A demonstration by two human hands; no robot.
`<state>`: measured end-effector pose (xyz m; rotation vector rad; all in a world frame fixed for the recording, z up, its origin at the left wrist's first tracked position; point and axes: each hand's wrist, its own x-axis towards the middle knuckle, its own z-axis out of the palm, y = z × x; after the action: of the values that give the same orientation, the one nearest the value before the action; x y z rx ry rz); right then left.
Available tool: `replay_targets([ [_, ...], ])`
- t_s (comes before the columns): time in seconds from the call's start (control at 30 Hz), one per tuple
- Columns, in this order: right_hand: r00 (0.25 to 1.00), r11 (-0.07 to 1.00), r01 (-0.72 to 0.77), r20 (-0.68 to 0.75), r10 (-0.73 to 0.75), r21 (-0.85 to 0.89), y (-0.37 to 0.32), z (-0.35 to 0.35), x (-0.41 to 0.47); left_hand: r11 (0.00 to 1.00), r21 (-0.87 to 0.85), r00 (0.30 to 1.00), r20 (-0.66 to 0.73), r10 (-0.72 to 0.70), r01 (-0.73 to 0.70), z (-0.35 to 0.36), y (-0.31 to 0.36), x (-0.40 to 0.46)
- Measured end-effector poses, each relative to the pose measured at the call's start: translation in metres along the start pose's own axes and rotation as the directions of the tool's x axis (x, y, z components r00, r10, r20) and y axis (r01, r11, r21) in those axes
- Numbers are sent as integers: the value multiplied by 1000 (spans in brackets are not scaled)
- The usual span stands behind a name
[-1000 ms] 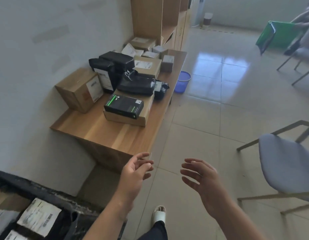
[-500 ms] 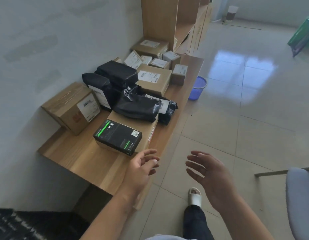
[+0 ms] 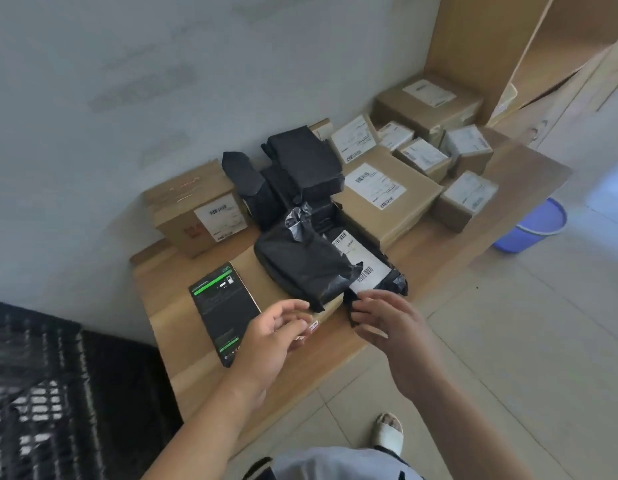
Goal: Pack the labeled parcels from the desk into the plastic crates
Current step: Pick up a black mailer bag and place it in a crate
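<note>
Black bag (image 3: pixel 302 263): just ahead of both hands, long axis running away; left hand (image 3: pixel 266 337) and right hand (image 3: pixel 387 320) spread, empty, equally near

Labeled parcels crowd the tabletop (image 3: pixel 449 244) along the wall — brown cardboard boxes (image 3: pixel 387 195) with white barcode labels at the back and right, crumpled black plastic mailers (image 3: pixel 300 265) heaped in the middle. A flat black box with green stripes (image 3: pixel 224 306) lies on a flat carton near the front edge. A black mesh-walled plastic crate (image 3: pixel 58 393) sits low at the left.
</note>
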<state>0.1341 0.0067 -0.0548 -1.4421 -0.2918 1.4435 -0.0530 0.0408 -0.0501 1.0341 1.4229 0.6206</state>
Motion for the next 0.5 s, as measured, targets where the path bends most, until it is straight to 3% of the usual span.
replay_targets([
  [0.07, 1000, 983, 28, 11, -26, -181, -11, 0, 22, 1000, -10, 999, -46, -10, 9, 9, 6, 3],
  [0.13, 990, 869, 144, 77, -122, -474, -16, 6, 46, 999, -26, 994, -109, -22, 19, 12, 8, 6],
  [0.23, 942, 436, 335, 297, -155, -835, -13, 25, 86, 998, -50, 980, -191, -54, 45, 8, 8, 5],
  [0.33, 934, 22, 353, 350, -67, -936, -5, 53, 119, 993, -108, 962, -264, -70, 43, -3, 1, 0],
  [0.4, 941, -113, 331, 337, -30, -937, 1, 70, 134, 986, -163, 948, -306, -91, 42, -10, -4, -4],
  [0.5, 959, -229, 275, 283, -1, -934, 14, 85, 149, 977, -206, 939, -323, -116, 50, -20, -13, -8],
])
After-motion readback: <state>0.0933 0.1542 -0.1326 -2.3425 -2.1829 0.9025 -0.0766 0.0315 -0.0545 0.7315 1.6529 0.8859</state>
